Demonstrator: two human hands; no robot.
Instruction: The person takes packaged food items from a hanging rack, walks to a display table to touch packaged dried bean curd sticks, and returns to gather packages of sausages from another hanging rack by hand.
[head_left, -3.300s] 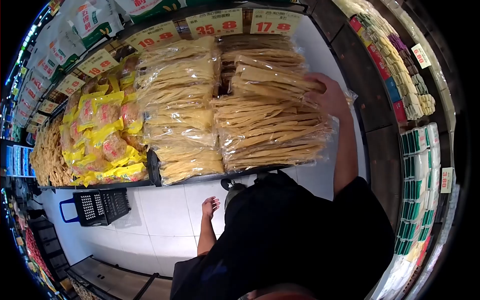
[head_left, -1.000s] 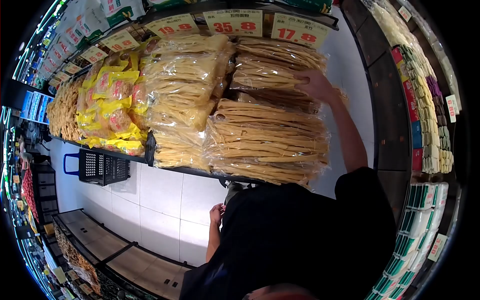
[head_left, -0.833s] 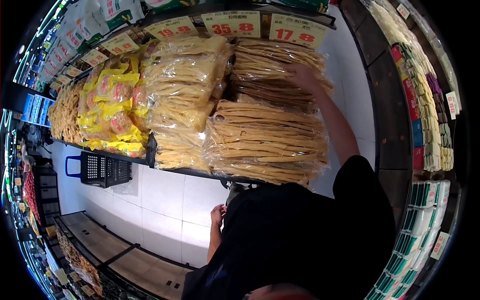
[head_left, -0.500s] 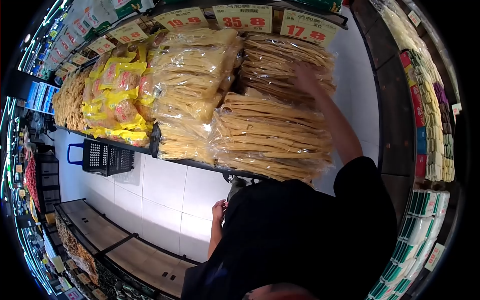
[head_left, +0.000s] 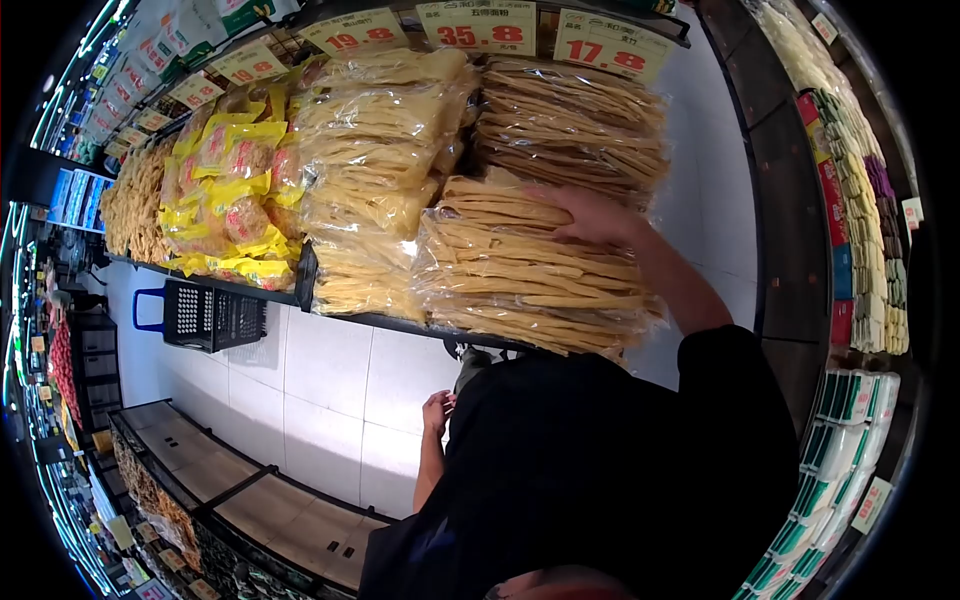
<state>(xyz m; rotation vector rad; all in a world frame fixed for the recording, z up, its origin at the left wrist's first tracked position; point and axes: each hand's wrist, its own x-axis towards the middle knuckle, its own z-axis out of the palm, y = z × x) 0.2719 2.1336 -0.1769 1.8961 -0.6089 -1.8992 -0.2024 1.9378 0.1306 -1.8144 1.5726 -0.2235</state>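
My right hand point(head_left: 592, 214) lies flat with its fingers stretched out on a clear plastic bag of dried bean curd sticks point(head_left: 530, 265) at the front of the display. Behind it is a darker bag of bean curd sticks point(head_left: 570, 120). To the left is a stack of paler bagged sticks point(head_left: 370, 150). Down beside my body hangs my left hand point(head_left: 438, 411), its fingers loosely bent and apart, with no object visible in it.
Yellow-trimmed packages point(head_left: 235, 185) fill the display further left. Price signs point(head_left: 477, 28) line its back edge. A dark shopping basket point(head_left: 215, 315) with a blue handle stands on the floor. Packaged goods point(head_left: 835, 430) are stacked along the right.
My right hand has drawn back toward me from the darker rear bag onto the lighter front bag. The left hand has barely moved.
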